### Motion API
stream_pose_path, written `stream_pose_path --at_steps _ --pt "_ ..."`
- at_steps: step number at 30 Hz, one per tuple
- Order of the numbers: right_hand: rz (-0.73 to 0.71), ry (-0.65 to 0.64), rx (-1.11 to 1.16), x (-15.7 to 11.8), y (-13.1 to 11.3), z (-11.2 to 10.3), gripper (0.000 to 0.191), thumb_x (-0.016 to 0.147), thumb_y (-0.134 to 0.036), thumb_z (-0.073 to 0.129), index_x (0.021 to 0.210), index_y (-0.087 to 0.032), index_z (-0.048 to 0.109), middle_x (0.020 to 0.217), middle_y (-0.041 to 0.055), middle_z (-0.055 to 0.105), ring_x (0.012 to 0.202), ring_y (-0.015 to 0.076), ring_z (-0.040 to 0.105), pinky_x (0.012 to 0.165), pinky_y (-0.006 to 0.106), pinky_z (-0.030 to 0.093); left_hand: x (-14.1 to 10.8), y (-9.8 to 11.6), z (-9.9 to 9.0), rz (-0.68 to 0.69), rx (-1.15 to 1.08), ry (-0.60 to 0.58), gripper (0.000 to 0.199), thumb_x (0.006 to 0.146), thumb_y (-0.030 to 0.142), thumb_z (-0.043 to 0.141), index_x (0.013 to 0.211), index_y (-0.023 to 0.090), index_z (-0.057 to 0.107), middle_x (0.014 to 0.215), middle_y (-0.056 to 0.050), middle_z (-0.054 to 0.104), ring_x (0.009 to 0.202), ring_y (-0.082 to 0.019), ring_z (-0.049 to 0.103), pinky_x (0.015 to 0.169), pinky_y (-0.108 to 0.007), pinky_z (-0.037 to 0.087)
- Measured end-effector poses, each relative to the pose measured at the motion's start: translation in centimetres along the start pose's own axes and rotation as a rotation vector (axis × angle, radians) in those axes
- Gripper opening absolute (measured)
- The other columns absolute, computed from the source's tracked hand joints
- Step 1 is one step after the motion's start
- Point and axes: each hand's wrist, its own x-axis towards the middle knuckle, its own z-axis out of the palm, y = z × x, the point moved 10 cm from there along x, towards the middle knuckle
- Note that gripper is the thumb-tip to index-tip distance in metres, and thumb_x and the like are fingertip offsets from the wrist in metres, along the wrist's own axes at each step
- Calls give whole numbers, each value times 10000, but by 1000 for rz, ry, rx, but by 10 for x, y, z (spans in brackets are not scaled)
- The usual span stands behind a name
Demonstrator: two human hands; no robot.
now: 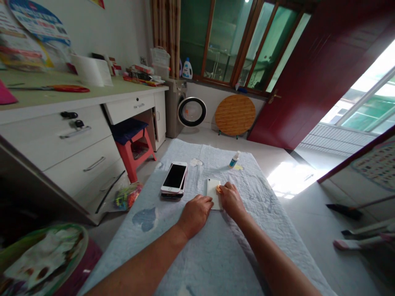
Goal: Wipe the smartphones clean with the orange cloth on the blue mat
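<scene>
A white smartphone (211, 188) lies face down on the cloth-covered table (185, 263), its camera at the top left. My left hand (196, 211) is closed, with its fingertips pressed against the phone's lower left edge. In the pinched fingers of my right hand (232, 199) is a small orange wiping cloth (219, 189), touching the right part of the phone's back. Left of the phone, a stack of phones rests on the cover, topped by a white smartphone with a black screen (175, 177). Beyond my right hand stands a small spray bottle (234, 159).
A waste bin (83, 246) with crumpled paper stands at the lower left. Left of the table are a plastic bag (126, 196), a red stool (132, 154) and a white desk (61, 139). Farther back are an open washing machine (175, 109) and a round wooden tabletop (235, 115).
</scene>
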Motion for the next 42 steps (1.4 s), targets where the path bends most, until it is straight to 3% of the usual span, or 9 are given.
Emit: stream_pose_path --at_steps 4,7,11,19,27,33,42 --pt "123 50 -4 26 19 -1 276 903 -181 438 777 -162 684 812 58 568 748 151 470 710 237 321 0 0 0 5 4 -12 215 944 200 475 968 214 688 1054 -31 679 1001 -180 584 903 -300 480" --pt "137 53 31 29 22 -2 298 906 -198 438 748 -143 685 772 56 571 719 138 485 688 231 324 -1 -2 -1 -26 14 -10 209 936 201 490 970 213 696 1191 -49 634 1040 -187 579 922 -310 479" --pt "101 11 50 9 17 -4 329 914 -228 441 700 -139 673 729 53 571 680 130 501 655 236 325 -3 -5 0 -75 45 -22 197 923 202 509 954 196 704 1369 -88 513 1084 -208 569 951 -338 468" --pt "10 -37 116 -31 1 -13 325 916 -257 445 685 -153 648 675 26 540 629 120 494 617 234 314 1 -2 1 -36 87 -31 202 930 220 506 974 214 703 1229 -78 621 1057 -215 575 930 -351 478" --pt "115 3 56 13 3 -8 288 917 -229 443 768 -145 674 793 52 554 740 137 490 654 237 306 0 -6 1 -10 43 -4 207 928 236 528 1024 240 711 1230 -74 628 1103 -213 568 964 -358 453" --pt "-8 -7 -78 38 -23 7 207 897 -199 486 913 -188 692 928 76 564 842 178 474 721 263 321 -1 -8 -3 -19 -12 9 206 925 257 534 1025 262 715 1205 -57 640 1079 -220 577 952 -382 444" --pt "-230 -51 5 -16 -46 -5 181 929 -235 496 882 -196 666 870 38 544 809 153 456 727 247 329 -4 -14 -10 -108 -145 75 357 869 114 493 1209 197 561 1207 -56 629 1120 -199 558 1009 -365 427"
